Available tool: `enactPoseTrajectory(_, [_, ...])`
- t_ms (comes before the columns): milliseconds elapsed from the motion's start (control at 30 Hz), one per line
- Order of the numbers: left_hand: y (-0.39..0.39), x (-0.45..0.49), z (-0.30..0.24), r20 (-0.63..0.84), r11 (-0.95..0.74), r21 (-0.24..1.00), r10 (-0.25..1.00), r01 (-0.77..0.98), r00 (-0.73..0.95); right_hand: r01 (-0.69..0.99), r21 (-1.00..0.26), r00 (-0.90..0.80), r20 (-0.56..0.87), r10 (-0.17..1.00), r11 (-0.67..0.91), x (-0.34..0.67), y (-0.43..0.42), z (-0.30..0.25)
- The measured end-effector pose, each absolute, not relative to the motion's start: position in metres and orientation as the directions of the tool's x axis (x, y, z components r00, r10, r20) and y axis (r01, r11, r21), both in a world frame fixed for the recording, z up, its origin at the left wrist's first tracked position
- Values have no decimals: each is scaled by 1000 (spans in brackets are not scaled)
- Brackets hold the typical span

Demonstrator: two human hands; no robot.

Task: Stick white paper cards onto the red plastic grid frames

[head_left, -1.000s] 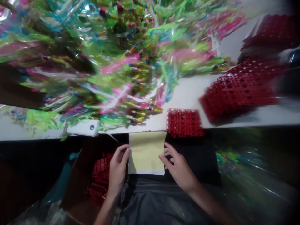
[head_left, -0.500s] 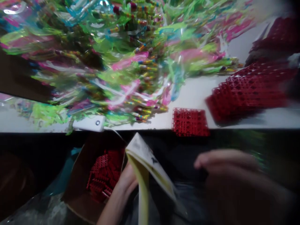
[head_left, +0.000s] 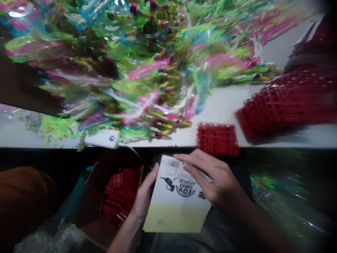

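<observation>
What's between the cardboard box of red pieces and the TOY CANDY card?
In the head view, your left hand lies between the cardboard box and the printed TOY CANDY card, with its fingers at the card's edge.

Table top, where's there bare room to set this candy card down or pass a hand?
White table shows between the cellophane-wrapped candy toys and the stacked red plastic grids, plus a narrow strip left of the single red grid along the table edge. Crowded: the wrapped pile, the stack, and the cardboard box beside your left hand.
</observation>
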State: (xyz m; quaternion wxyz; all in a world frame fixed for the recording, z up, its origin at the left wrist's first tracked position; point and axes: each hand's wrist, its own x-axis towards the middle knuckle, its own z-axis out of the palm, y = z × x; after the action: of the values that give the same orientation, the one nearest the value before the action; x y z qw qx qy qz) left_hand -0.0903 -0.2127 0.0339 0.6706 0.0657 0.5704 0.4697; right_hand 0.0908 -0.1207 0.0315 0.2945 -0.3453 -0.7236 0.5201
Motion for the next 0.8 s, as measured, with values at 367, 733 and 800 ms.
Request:
enactPoseTrajectory(367, [-197, -102, 58, -425, 448, 883, 890, 142, -167, 277, -746, -579, 373, 725, 605, 75, -122, 26])
enactPoseTrajectory(733, [-205, -99, 51, -506, 540, 840, 819, 63, -270, 330, -521, -564, 559, 607, 787, 64, -130, 22])
enactPoseTrajectory(800, [-206, -98, 50, -545, 568, 823, 789, -3, -285, 332, -495, -550, 590, 591, 803, 64, -132, 19])
